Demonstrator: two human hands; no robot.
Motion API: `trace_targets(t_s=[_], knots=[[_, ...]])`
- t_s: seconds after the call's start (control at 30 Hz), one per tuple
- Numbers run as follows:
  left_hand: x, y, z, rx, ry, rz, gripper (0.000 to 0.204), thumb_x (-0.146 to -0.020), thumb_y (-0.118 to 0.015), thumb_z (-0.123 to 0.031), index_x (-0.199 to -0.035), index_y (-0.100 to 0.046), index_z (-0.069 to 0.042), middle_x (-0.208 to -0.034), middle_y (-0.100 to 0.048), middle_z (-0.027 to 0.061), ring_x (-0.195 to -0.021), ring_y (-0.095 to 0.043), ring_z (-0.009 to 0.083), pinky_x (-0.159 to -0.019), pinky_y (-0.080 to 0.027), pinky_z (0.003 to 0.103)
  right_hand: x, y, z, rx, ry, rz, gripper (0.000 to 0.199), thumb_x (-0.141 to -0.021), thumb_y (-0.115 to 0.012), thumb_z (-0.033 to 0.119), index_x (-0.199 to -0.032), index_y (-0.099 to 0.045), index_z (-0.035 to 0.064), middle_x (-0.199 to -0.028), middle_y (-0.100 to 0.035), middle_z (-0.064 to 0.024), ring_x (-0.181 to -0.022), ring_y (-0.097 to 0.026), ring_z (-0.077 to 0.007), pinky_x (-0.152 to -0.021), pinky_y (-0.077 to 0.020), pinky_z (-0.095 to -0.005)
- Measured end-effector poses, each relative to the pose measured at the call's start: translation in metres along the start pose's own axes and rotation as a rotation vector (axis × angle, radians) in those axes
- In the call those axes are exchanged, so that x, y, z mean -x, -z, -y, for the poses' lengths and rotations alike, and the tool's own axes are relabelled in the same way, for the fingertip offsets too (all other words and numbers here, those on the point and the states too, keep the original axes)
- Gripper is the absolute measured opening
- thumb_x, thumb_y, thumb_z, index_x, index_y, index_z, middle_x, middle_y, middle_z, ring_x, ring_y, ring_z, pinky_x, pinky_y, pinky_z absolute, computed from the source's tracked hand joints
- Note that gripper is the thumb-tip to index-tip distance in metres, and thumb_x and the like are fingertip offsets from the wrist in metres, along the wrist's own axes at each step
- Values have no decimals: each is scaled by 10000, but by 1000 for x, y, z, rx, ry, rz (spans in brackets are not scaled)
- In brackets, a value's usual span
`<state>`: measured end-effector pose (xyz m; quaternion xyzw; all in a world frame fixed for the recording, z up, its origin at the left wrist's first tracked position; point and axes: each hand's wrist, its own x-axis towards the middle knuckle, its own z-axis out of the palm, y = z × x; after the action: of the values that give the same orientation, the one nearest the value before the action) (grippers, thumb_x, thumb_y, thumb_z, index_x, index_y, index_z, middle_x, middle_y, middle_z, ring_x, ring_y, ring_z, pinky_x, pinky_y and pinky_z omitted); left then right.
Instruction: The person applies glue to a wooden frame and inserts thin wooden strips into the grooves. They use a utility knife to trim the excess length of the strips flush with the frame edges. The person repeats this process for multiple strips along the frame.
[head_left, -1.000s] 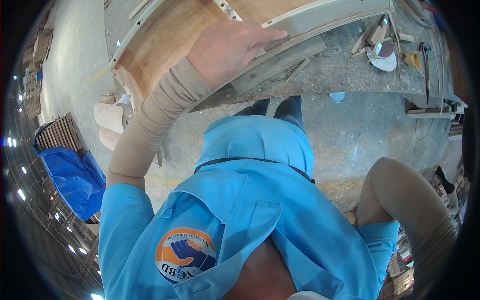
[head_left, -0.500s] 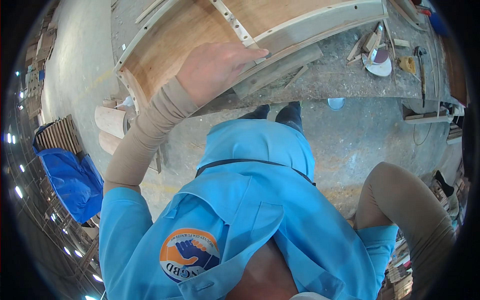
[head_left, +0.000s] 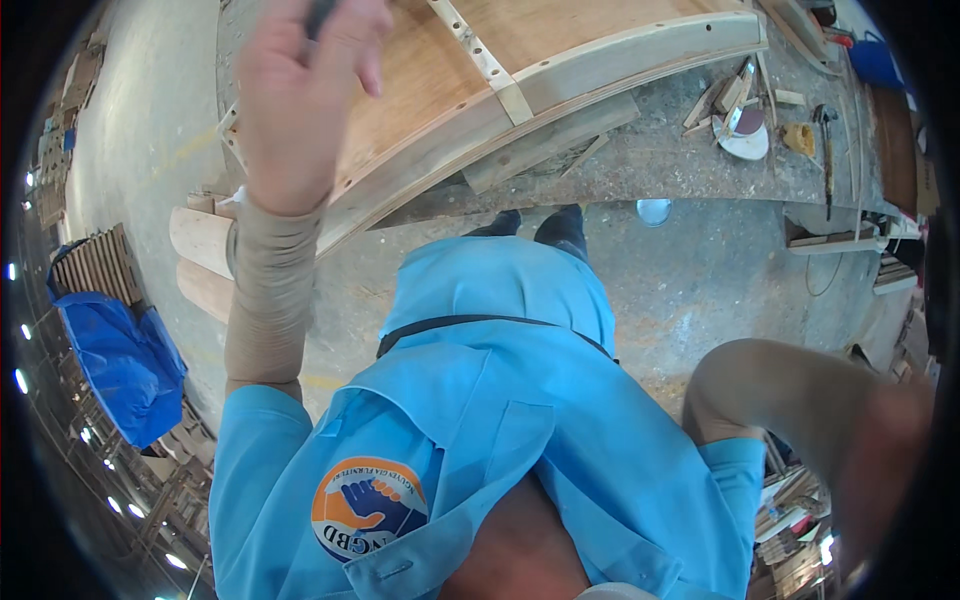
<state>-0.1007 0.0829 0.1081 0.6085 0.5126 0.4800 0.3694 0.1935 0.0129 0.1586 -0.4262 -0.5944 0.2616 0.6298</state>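
My left hand (head_left: 292, 110) is raised over the left part of a curved wooden panel frame (head_left: 640, 65). Its fingers are closed round a small dark object (head_left: 318, 16), mostly hidden, whose kind I cannot make out. Beneath the hand lies the frame's thin plywood sheet (head_left: 415, 75), edged by a pale curved rail with drilled holes. A narrow slat (head_left: 480, 55) with a row of holes crosses the sheet. My right hand (head_left: 893, 445) is at the far right, away from the frame, smeared by motion, so its fingers cannot be read.
The frame rests on a worn workbench (head_left: 690, 170). Wood scraps (head_left: 708, 103), a white-and-maroon disc (head_left: 743, 135), a yellow tape roll (head_left: 798, 138) and a hammer (head_left: 826, 160) lie at its right. Curved wooden pieces (head_left: 200, 240) and a blue tarp (head_left: 120, 365) are at the left.
My left hand has left the slat's near end and moved up and left with the dark object. My right hand, out of sight before, now shows as a blur at the right.
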Motion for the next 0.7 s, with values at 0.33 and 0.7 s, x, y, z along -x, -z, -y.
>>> trace_targets(t_s=[0.33,0.7], knots=[[17,34,-38,974,-311,179,465,-1051,-455,-139,-1499,-355,-66,-998,-558,48,-769,-545,122,-686,-519,276,88,-59,-136,724,-67,429,248,-885,-653,65,-1133,-644,59,-1018,-636,-124,-971,-592,-341,-861,-472,-414],[58,22,-62,1506,-27,131,482,-1044,-475,-206,-1506,-344,-172,-966,-518,63,-860,-514,219,-836,-462,413,82,-66,-131,870,-96,404,254,-869,-660,73,-1120,-617,77,-1022,-613,-126,-995,-572,-360,-852,-463,-452]])
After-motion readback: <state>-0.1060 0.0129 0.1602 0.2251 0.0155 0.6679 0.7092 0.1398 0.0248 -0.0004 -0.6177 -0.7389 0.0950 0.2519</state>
